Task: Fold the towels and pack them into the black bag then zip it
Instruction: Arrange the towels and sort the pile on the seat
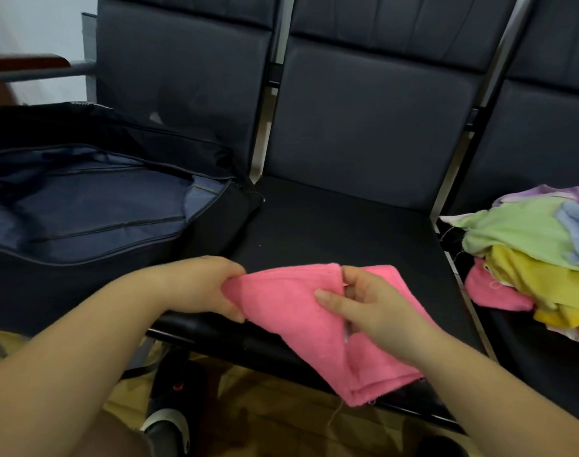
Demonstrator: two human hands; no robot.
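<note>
A pink towel [294,311], partly folded, lies over the front edge of the middle seat [340,232] and hangs past it. My left hand [202,285] grips its left corner. My right hand [370,305] pinches a folded edge near the towel's middle, thumb on top. The black bag [83,206] sits on the left seat with its main compartment unzipped and its blue lining showing. A heap of unfolded towels [538,255] in green, yellow, pink, purple and light blue rests on the right seat.
The three dark padded seats share metal frames, with backrests [373,120] behind. A wooden armrest [24,62] is at the far left. Below the seat edge are a tan floor and a black-and-white shoe [169,420].
</note>
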